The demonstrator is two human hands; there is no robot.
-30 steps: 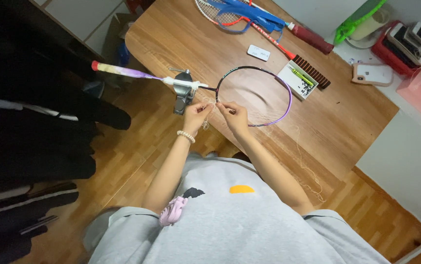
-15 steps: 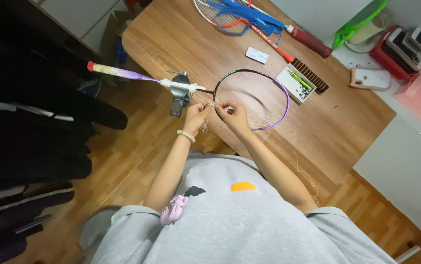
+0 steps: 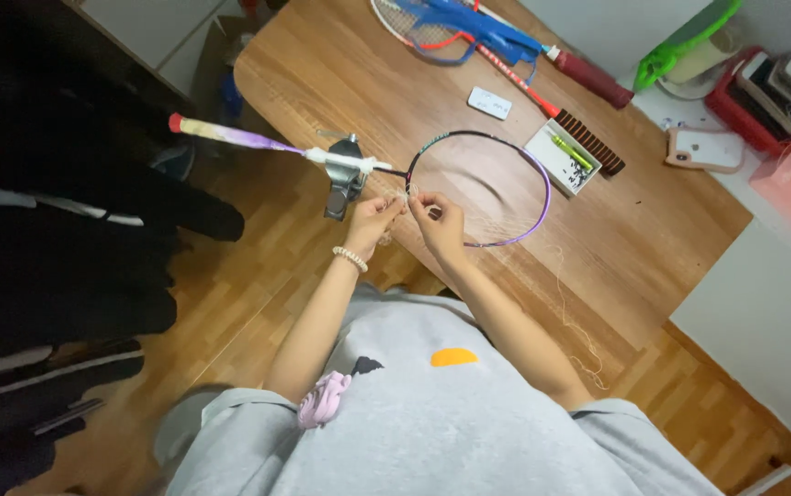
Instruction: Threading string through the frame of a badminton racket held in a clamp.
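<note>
A badminton racket [image 3: 533, 174] with a purple-black oval frame lies on the wooden table [image 3: 653, 248], its shaft held in a grey clamp [image 3: 344, 179] at the table's edge, the pale grip sticking out left. My left hand [image 3: 372, 220], a bead bracelet at its wrist, pinches at the frame's near-left rim. My right hand [image 3: 440, 225] is right beside it, fingers closed on thin white string [image 3: 568, 303] at the same spot. Loose string trails down the table toward me.
A second racket with a blue tool on it [image 3: 455, 28] lies at the far edge, beside a red grip [image 3: 593, 81]. A small tray with a green pen [image 3: 561, 156], a white card [image 3: 489, 103], a phone [image 3: 706, 149] and red boxes [image 3: 763, 92] sit right. Dark clothes [image 3: 56, 230] hang left.
The view has shifted slightly. Both hands stay at the racket frame's near rim, working the string with small finger movements; the racket stays clamped.
</note>
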